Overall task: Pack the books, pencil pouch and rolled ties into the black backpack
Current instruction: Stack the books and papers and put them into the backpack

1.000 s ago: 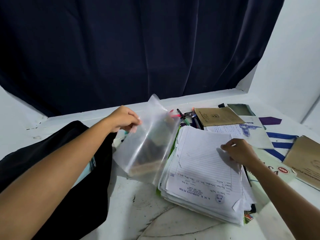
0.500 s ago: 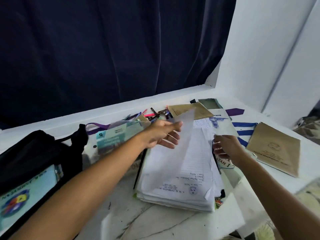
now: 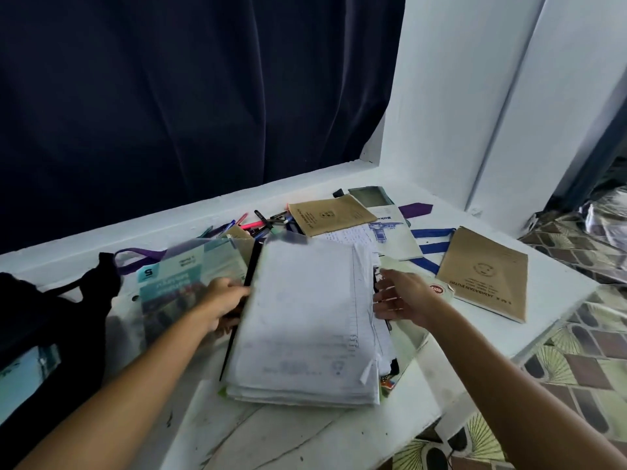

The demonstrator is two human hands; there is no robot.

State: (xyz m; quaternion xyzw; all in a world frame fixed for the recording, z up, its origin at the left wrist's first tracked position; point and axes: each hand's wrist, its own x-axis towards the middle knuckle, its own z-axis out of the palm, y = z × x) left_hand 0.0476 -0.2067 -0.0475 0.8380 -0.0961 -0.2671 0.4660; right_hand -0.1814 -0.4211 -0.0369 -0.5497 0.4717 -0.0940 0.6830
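Looking down from the head camera, two bare arms reach over a white bench (image 3: 305,432). The left hand (image 3: 225,305) rests at the left edge of a thick stack of papers (image 3: 305,320) in the middle, and its fingers curl under that edge and grip it. The right hand (image 3: 405,298) is at the right edge of the stack with its fingers spread and loose, holding nothing that I can see. A black backpack (image 3: 44,320) sits at the far left of the bench, with a blue book showing inside it. A teal book (image 3: 176,283) lies just left of the stack, under a clear plastic cover. Pens (image 3: 261,222) lie in a pile behind the stack. One brown book (image 3: 329,213) lies behind the stack, and another brown book (image 3: 488,273) lies to the right. A purple tie (image 3: 415,210) and a blue striped tie (image 3: 431,245) lie flat near the wall, not rolled.
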